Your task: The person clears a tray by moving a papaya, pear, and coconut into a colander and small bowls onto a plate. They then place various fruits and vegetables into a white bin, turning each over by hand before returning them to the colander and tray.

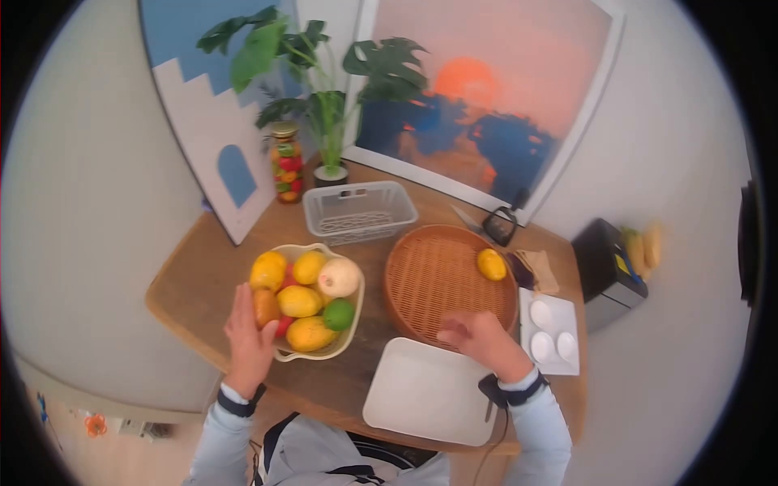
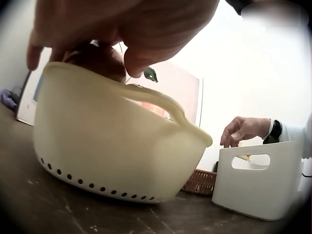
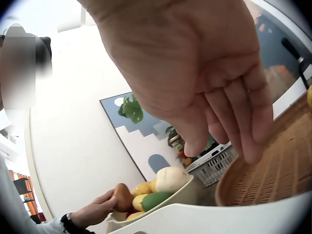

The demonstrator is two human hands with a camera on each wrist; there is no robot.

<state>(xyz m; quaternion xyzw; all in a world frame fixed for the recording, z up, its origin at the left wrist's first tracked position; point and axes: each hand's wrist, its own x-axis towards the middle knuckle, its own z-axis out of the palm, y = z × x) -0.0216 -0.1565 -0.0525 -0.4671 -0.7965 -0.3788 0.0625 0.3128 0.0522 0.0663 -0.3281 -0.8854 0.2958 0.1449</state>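
Note:
A cream bowl (image 1: 357, 312) holds yellow fruits, a green fruit (image 1: 339, 314), a pale round one (image 1: 339, 278) and a brown fruit (image 1: 265, 308). At the bowl's left side, my left hand (image 1: 250, 340) has the brown fruit between its thumb and fingers; the right wrist view shows this hand (image 3: 95, 213) around the fruit (image 3: 123, 197). Between the round wicker basket (image 1: 429, 275) and the white tray (image 1: 429, 393), my right hand (image 1: 486, 344) hovers with relaxed, slightly bent fingers, holding nothing. One yellow fruit (image 1: 491, 265) lies inside the basket's right side.
Behind the bowl stand a clear plastic basket (image 1: 361, 212), a jar (image 1: 287, 166) and a potted plant (image 1: 331, 174). Scissors (image 1: 500, 227) lie behind the wicker basket. On the right are a white board (image 1: 551, 304) with white oval pieces and a black box (image 1: 604, 263). Two pictures lean against the wall.

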